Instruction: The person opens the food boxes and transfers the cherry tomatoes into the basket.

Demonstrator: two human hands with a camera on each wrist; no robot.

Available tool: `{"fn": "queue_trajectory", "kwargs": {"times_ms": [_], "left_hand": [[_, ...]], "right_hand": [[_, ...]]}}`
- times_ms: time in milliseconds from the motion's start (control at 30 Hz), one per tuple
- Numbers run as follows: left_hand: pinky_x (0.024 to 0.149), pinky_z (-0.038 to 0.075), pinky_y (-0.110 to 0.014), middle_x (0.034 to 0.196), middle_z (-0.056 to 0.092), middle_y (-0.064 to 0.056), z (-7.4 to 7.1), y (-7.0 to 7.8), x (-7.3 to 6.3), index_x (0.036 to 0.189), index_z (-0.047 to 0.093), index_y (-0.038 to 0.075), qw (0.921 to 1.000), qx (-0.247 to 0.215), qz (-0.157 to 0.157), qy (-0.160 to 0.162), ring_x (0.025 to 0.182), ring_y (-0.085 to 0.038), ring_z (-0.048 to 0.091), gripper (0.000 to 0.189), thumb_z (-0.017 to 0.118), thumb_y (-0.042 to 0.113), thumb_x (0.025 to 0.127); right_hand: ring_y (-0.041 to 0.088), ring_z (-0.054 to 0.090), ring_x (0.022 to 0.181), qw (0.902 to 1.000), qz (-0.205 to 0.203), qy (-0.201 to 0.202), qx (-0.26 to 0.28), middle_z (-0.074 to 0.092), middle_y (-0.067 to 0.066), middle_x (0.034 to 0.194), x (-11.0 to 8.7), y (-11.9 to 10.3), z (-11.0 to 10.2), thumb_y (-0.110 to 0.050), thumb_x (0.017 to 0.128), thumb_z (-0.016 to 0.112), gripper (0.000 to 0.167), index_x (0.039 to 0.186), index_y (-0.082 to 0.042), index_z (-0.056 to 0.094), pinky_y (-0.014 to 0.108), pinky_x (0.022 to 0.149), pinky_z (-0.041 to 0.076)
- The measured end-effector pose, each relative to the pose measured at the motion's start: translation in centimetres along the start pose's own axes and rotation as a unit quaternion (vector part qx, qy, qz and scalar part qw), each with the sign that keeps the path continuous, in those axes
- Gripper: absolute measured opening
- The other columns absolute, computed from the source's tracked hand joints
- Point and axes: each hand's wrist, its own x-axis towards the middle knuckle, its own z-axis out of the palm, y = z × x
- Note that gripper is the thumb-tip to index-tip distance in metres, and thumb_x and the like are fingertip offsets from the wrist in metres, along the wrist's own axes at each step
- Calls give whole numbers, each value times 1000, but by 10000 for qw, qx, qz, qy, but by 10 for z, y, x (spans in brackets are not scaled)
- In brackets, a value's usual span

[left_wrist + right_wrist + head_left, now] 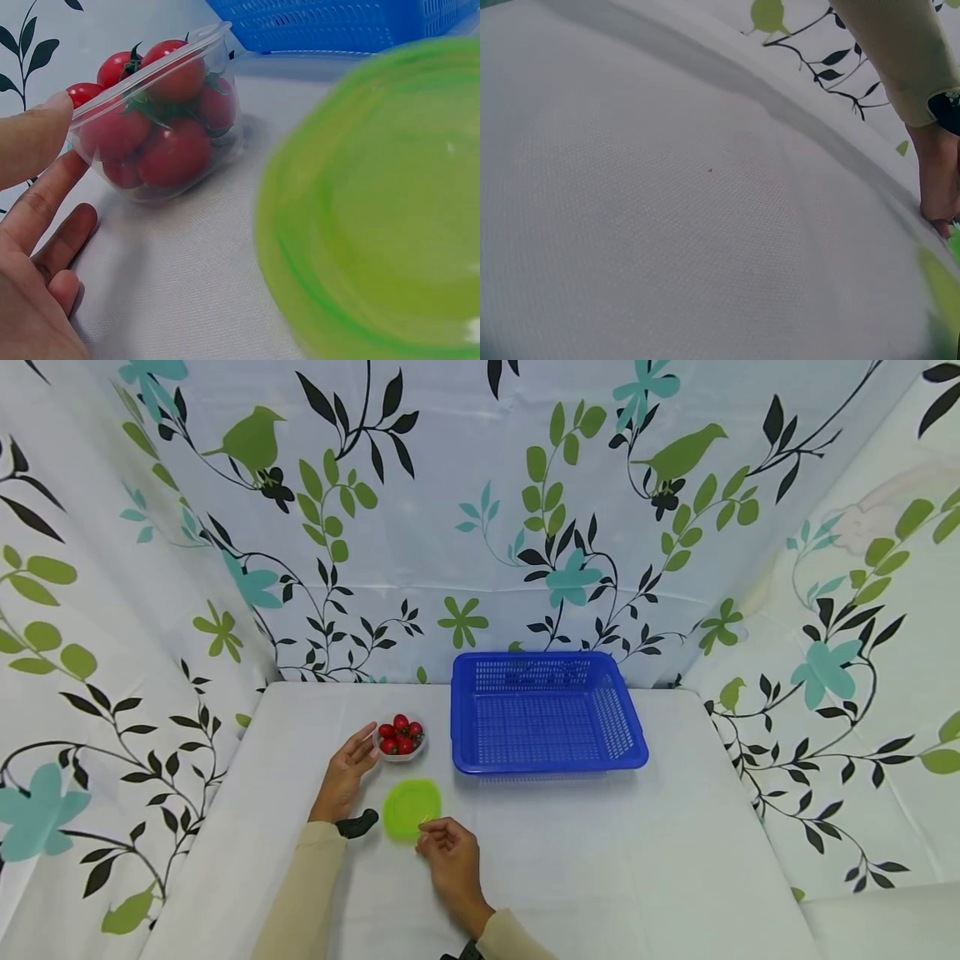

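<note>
A small clear plastic container (169, 196) full of red tomatoes (175, 152) with green stems stands at the table's left. My left hand (348, 777) is at its left side, thumb at the rim and index finger against the outer wall, the other fingers loosely extended. Closer to me, my right hand (453, 860) pinches the near right edge of a translucent lime-green lid (411, 808) between thumb and fingers. The lid looms large and blurred in the left wrist view. In the right wrist view, a blurred part of the lid (939, 296) shows at the right edge.
A blue perforated plastic basket (467, 758) stands at the back middle, right of the tomatoes. White cloth covers the table (675, 860). Curtains (450, 485) printed with leaves and birds hang behind and at both sides.
</note>
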Motion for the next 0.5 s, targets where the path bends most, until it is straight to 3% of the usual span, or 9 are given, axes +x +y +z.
{"fn": "queue_trajectory", "kwargs": {"times_ms": [300, 500], "left_hand": [[133, 25, -46, 173, 37, -4, 1, 0, -1, 165, 40, 26, 9999, -86, 52, 28, 162, -22, 31, 63, 62, 13, 108], [132, 27, -45, 173, 38, -3, 3, 0, 0, 165, 41, 26, 9999, -75, 36, 76, 162, -21, 32, 62, 62, 13, 108]], "right_hand": [[15, 73, 69, 9972, -62, -58, -743, 78, 12, 85, -4, -3, 0, 8, 91, 67, 21, 105, -4, 77, 20, 63, 58], [10, 70, 62, 9928, -316, 32, -1155, 77, 7, 76, -4, 0, -2, 3, 89, 75, 18, 103, -7, 78, 19, 57, 55]]}}
